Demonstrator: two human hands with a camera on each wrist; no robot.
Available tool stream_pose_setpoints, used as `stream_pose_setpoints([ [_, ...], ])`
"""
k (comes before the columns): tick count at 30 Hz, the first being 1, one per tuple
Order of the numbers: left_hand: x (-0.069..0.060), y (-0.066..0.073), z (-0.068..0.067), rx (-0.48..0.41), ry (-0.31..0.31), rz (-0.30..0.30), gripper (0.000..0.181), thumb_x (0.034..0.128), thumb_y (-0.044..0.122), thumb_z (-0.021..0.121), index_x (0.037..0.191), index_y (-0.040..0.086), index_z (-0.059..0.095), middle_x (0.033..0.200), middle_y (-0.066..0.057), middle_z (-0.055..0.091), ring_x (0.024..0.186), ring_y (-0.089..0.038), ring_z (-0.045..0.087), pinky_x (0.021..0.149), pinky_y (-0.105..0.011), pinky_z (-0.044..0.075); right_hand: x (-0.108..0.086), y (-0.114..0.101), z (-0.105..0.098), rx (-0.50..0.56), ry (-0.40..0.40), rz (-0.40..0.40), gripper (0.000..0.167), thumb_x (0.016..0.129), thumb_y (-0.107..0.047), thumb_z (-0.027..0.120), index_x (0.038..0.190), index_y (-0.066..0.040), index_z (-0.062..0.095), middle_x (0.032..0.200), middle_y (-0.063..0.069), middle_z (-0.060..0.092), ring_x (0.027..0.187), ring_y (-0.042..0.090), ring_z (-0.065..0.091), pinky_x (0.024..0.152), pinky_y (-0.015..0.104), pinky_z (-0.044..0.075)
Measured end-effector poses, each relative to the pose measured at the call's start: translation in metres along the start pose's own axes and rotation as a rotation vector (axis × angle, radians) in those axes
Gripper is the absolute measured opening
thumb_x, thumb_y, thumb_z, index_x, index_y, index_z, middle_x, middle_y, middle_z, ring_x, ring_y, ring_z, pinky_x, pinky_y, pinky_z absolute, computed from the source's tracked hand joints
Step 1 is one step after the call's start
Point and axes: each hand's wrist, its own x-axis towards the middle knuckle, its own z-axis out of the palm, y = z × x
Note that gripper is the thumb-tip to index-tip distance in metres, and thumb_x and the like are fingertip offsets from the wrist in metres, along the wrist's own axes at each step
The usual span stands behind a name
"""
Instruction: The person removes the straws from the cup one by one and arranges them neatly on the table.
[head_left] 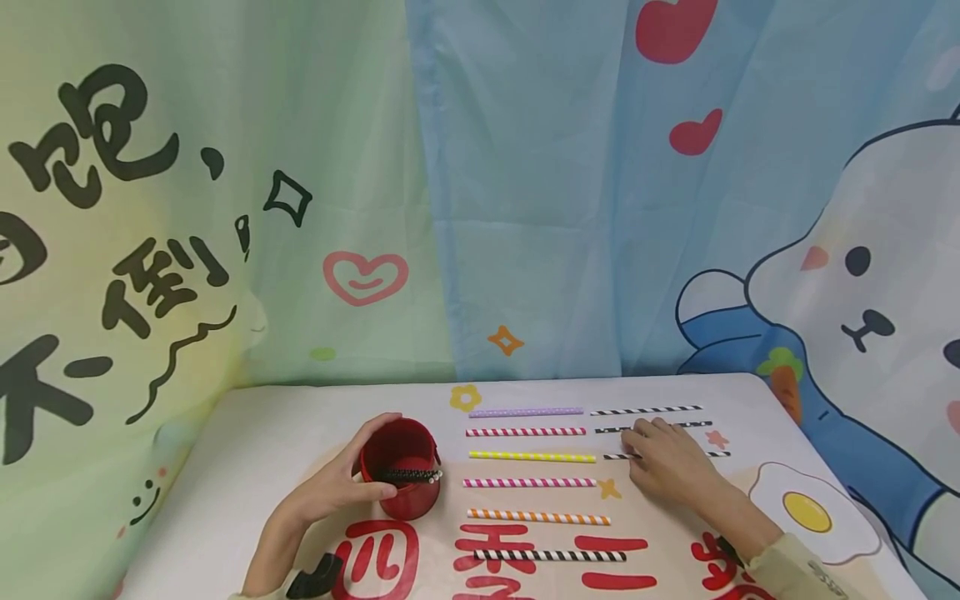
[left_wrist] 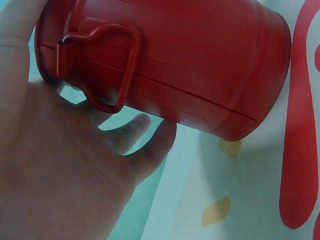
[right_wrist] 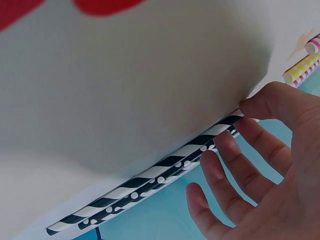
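My left hand holds a red bucket around its side and rim, thumb in front. Several black dotted straws lie inside it. A hinged wire handle is folded against its wall in the left wrist view. My right hand is over the right-hand group of black-and-white straws. Thumb and index finger pinch the nearest one, a striped straw; the other fingers are spread loosely. Just beyond it lies a black straw with white dots, and farther back another black-and-white striped straw.
Between the hands, straws lie in a column: purple, red-striped, yellow, pink-striped, orange-striped and black-striped. The printed cloth covers the table; a curtain hangs behind.
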Motion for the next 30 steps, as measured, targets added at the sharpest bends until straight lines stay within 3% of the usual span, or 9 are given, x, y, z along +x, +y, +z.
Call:
stream_pose_setpoints([
  [12,0.0,-0.001,-0.001,0.005,-0.001,0.011,0.086,0.0846,0.019,0.075,0.156,0.026,0.027,0.151,-0.017,0.039,0.138,-0.045,0.034,0.097,-0.042,0.051,0.002,-0.003,-0.009,0.042,-0.026,0.053,0.017,0.082,-0.024,0.077,0.096,-0.019,0.069,0.104,0.006,0.065,0.099,0.03,0.057,0.09,0.056,0.051],
  [17,0.0,-0.001,0.0,0.004,-0.006,0.017,0.088,0.0845,0.019,0.075,0.156,0.022,0.025,0.152,-0.017,0.039,0.138,-0.045,0.034,0.098,-0.044,0.051,0.002,-0.007,-0.014,0.071,-0.023,0.061,0.02,0.082,-0.025,0.077,0.098,-0.018,0.069,0.107,0.008,0.065,0.102,0.032,0.058,0.091,0.057,0.05],
  [24,0.001,0.0,-0.001,-0.013,-0.009,0.025,0.088,0.0846,0.018,0.075,0.157,0.02,0.025,0.152,-0.018,0.038,0.138,-0.047,0.033,0.099,-0.05,0.048,0.004,-0.014,-0.024,0.124,0.035,0.04,0.02,0.083,-0.025,0.078,0.1,-0.019,0.069,0.11,0.006,0.066,0.103,0.029,0.059,0.093,0.056,0.05],
  [30,0.002,-0.002,0.0,-0.004,-0.013,0.024,0.088,0.085,0.019,0.076,0.157,0.02,0.025,0.151,-0.017,0.039,0.137,-0.045,0.034,0.098,-0.047,0.05,0.007,-0.025,-0.033,0.172,0.08,0.012,0.023,0.083,-0.025,0.078,0.103,-0.018,0.069,0.108,0.002,0.066,0.102,0.025,0.061,0.092,0.051,0.052],
])
